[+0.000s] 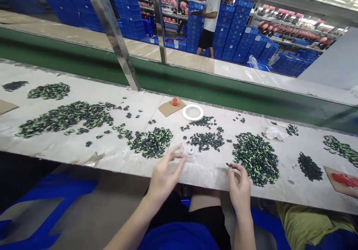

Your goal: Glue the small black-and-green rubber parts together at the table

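Observation:
My left hand hovers over the front of the bench, thumb and fingers apart, with nothing visible between them. Just right of its fingertips stands a small clear container with a white and blue top. My right hand pinches a small dark piece between thumb and forefinger. Beside that hand spreads a large pile of black and green pieces. A similar pile lies beyond my left hand. Between the two piles is a loose heap of small dark green pieces.
A white tape roll and a red cup on cardboard sit at the back. More piles cover the left. A metal post rises from the bench. At right, someone's yellow-green clothing shows; another person stands beyond.

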`<state>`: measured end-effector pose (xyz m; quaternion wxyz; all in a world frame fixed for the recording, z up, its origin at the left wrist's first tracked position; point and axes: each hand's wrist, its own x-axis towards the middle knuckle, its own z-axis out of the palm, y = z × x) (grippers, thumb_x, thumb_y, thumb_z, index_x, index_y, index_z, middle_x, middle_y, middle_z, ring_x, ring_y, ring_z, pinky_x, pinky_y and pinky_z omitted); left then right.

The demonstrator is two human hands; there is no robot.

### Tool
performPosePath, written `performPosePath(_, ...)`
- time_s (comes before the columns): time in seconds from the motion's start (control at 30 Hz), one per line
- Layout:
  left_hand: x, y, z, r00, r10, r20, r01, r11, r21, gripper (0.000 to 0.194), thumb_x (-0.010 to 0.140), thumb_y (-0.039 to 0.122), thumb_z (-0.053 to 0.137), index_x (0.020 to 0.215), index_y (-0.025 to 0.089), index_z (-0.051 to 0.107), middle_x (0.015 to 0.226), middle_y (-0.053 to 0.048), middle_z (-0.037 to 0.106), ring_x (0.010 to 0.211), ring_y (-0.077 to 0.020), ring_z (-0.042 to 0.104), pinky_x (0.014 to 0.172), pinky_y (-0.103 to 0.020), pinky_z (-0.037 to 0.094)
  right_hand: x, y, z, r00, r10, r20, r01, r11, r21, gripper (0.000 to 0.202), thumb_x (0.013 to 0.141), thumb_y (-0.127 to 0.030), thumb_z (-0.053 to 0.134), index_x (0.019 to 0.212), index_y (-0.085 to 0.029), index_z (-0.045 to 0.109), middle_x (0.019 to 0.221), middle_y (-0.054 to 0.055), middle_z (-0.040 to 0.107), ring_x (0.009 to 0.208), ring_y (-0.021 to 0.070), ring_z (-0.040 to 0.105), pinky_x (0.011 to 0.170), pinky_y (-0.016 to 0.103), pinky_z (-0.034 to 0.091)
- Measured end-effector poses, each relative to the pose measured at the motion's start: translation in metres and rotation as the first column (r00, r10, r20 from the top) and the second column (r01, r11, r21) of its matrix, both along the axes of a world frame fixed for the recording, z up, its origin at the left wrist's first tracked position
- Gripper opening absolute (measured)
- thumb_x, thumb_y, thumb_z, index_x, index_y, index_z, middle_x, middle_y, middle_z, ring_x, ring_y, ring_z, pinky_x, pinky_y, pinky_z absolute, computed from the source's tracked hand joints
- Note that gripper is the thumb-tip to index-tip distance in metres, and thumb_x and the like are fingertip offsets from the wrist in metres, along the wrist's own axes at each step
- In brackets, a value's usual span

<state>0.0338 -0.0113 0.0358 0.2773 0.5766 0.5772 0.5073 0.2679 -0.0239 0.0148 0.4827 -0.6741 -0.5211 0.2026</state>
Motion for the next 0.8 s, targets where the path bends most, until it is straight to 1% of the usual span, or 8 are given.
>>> performPosePath(0.07, -0.022, 0.017, -0.006, 0.980, 0.159, -0.123, -0.151, 0.986, 0.074, 0.030, 0.087, 0.033, 0.055, 0.113, 0.020, 0.061, 0.094, -0.006, 0.072, 0.093, -0.0229, 0.066, 0.086, -0.039, 0.051, 0.004, 0.004, 0.001, 0.985, -0.148, 0.088, 0.146, 0.989, 0.022, 0.030, 0.083, -0.044, 0.056, 0.098, -0.018, 0.060, 0.101, 0.013, 0.062, 0.082, 0.0242, 0.060, 0.071, 0.039, 0.050)
performPosePath(0.13, -0.038, 0.037, -0.012, 0.937, 0.220, -0.272, -0.185, 0.971, 0.149, 0.022, 0.088, 0.030, 0.052, 0.101, 0.021, 0.066, 0.097, -0.008, 0.072, 0.098, -0.0266, 0.062, 0.088, -0.043, 0.048, -0.003, 0.007, 0.003, 0.965, -0.219, 0.142, 0.209, 0.975, 0.080, 0.037, 0.083, -0.046, 0.058, 0.106, -0.017, 0.059, 0.107, 0.015, 0.060, 0.085, 0.0256, 0.058, 0.073, 0.042, 0.050)
performPosePath(0.3, -0.048, 0.079, -0.019, 0.795, 0.130, -0.593, -0.044, 0.987, 0.158, 0.023, 0.086, 0.016, 0.049, 0.086, 0.023, 0.071, 0.098, -0.010, 0.072, 0.100, -0.0315, 0.055, 0.082, -0.047, 0.042, -0.054, 0.016, 0.000, 0.963, 0.211, 0.166, -0.225, 0.972, 0.067, 0.046, 0.080, -0.046, 0.066, 0.118, -0.021, 0.058, 0.109, 0.012, 0.061, 0.101, 0.0279, 0.056, 0.082, 0.045, 0.051)
performPosePath(0.4, -0.047, 0.091, -0.022, 0.681, 0.061, -0.730, 0.028, 0.994, 0.109, 0.025, 0.083, 0.011, 0.049, 0.079, 0.022, 0.071, 0.103, -0.012, 0.070, 0.107, -0.0343, 0.050, 0.083, -0.050, 0.038, -0.081, 0.029, -0.010, 0.926, 0.319, 0.202, -0.335, 0.941, 0.048, 0.059, 0.072, -0.051, 0.073, 0.122, -0.023, 0.057, 0.111, 0.012, 0.060, 0.108, 0.0311, 0.051, 0.087, 0.049, 0.050)
performPosePath(0.47, -0.048, 0.096, -0.024, 0.648, 0.030, -0.761, 0.054, 0.995, 0.084, 0.026, 0.082, 0.009, 0.049, 0.072, 0.021, 0.070, 0.101, -0.013, 0.070, 0.108, -0.0351, 0.048, 0.084, -0.050, 0.037, -0.091, 0.037, -0.015, 0.917, 0.347, 0.196, -0.363, 0.930, 0.052, 0.050, 0.075, -0.048, 0.072, 0.117, -0.024, 0.060, 0.109, 0.012, 0.060, 0.108, 0.0309, 0.051, 0.089, 0.050, 0.049)
performPosePath(0.57, -0.050, 0.098, -0.026, 0.672, -0.003, -0.740, 0.078, 0.995, 0.066, 0.025, 0.083, 0.011, 0.050, 0.069, 0.021, 0.069, 0.097, -0.013, 0.070, 0.108, -0.0353, 0.047, 0.084, -0.050, 0.036, -0.096, 0.042, -0.016, 0.933, 0.339, 0.116, -0.350, 0.933, 0.088, 0.030, 0.081, -0.045, 0.066, 0.100, -0.022, 0.061, 0.105, 0.012, 0.062, 0.107, 0.0300, 0.053, 0.089, 0.050, 0.049)
performPosePath(0.67, -0.047, 0.091, -0.023, 0.734, -0.031, -0.678, 0.096, 0.994, 0.059, 0.019, 0.085, 0.015, 0.053, 0.076, 0.021, 0.069, 0.098, -0.012, 0.071, 0.109, -0.0342, 0.048, 0.086, -0.049, 0.036, -0.091, 0.034, -0.012, 0.935, 0.352, -0.049, -0.348, 0.935, 0.071, 0.030, 0.082, -0.045, 0.064, 0.098, -0.021, 0.056, 0.107, 0.012, 0.064, 0.110, 0.0277, 0.057, 0.089, 0.045, 0.051)
performPosePath(0.8, -0.027, 0.062, -0.022, 0.806, -0.185, -0.562, 0.217, 0.976, -0.010, 0.014, 0.086, 0.018, 0.056, 0.083, 0.023, 0.068, 0.089, -0.006, 0.073, 0.104, -0.0300, 0.054, 0.087, -0.046, 0.037, -0.072, 0.014, -0.011, 0.899, 0.310, -0.309, -0.323, 0.946, 0.010, 0.032, 0.078, -0.043, 0.069, 0.093, -0.021, 0.050, 0.092, 0.007, 0.069, 0.086, 0.0209, 0.068, 0.076, 0.034, 0.055)
